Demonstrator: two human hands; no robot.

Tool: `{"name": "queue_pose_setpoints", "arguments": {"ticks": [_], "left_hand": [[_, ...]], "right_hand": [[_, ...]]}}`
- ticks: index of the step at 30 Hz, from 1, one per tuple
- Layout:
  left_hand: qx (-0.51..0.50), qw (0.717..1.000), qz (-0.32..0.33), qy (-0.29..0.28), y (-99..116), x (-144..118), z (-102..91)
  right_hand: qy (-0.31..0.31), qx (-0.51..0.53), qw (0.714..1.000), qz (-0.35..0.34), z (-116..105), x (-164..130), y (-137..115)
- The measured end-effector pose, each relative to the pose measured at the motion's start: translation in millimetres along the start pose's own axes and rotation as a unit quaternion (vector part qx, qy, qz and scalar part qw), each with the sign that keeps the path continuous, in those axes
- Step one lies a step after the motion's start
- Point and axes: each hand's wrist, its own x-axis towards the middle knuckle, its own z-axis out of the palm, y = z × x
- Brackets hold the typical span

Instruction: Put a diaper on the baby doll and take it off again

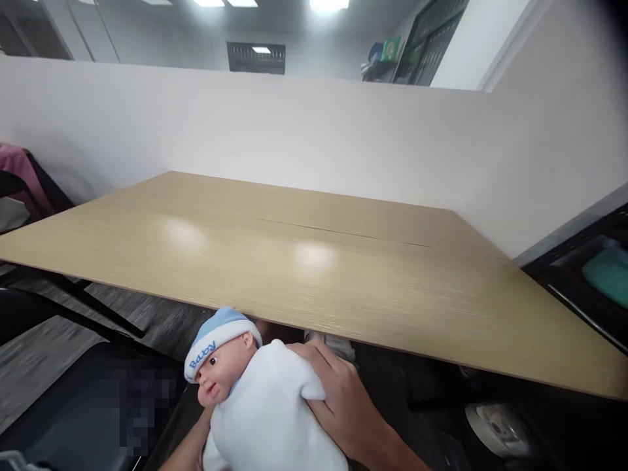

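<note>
A baby doll [220, 373] lies tilted in front of me, below the table's near edge, its head to the left. It wears a light-blue knit-like hat [222, 335] with a white brim and the word "Baby". White soft cloth [275, 412] covers its body. My right hand [336, 392] is closed on the doll's cloth-covered side, fingers on top and thumb below. My left hand [200, 428] goes under the doll near its neck and bears it from beneath; its fingers are hidden behind the doll.
A wide wood-toned table [275, 255] stretches ahead, against a low white partition [304, 137]. Black chairs [73, 399] stand at the left, one with pink cloth [22, 167]. At the right is a dark item with teal inside [608, 271]. A pale round object [498, 428] sits below.
</note>
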Motion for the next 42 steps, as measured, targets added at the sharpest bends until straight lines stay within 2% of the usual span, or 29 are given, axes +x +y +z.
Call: {"name": "queue_pose_setpoints", "arguments": {"ticks": [2, 5, 8, 10, 12, 14, 18, 20, 23, 28, 32, 36, 42], "left_hand": [[-0.024, 0.997, -0.021, -0.063, 24, 7, -7.5], [-0.016, 0.989, -0.017, -0.148, 93, 26, -25.1], [0.056, 0.985, 0.046, -0.157, 171, 62, -38.8], [0.106, 0.972, 0.097, -0.184, 213, 94, -42.0], [0.159, 0.957, 0.133, -0.202, 240, 130, -41.1], [0.213, 0.945, 0.148, -0.201, 254, 164, -37.6], [0.280, 0.922, 0.153, -0.220, 261, 208, -30.4], [0.292, 0.913, 0.162, -0.233, 260, 215, -29.5], [0.299, 0.909, 0.181, -0.228, 254, 213, -32.1], [0.346, 0.904, 0.203, -0.147, 231, 202, -36.1], [0.376, 0.893, 0.237, -0.073, 213, 207, -35.3], [0.361, 0.896, 0.259, -0.023, 207, 232, -35.0], [0.337, 0.910, 0.241, 0.021, 212, 303, -36.5]], "right_hand": [[0.044, 0.010, 0.999, -0.001, -12, -9, -8], [0.102, -0.003, 0.995, 0.013, -34, -21, -10], [0.136, -0.048, 0.987, 0.071, -58, -22, 2], [0.148, -0.081, 0.979, 0.113, -74, -16, 17], [0.149, -0.112, 0.971, 0.149, -87, -7, 34], [0.143, -0.139, 0.963, 0.184, -96, 0, 53], [0.136, -0.163, 0.948, 0.237, -100, 1, 83], [0.147, -0.161, 0.946, 0.239, -97, -8, 93], [0.173, -0.168, 0.949, 0.202, -93, -27, 103], [0.214, -0.221, 0.939, 0.154, -98, -62, 127], [0.220, -0.247, 0.934, 0.138, -102, -77, 151], [0.209, -0.254, 0.933, 0.148, -106, -65, 169], [0.194, -0.247, 0.931, 0.183, -120, -10, 191]]}}
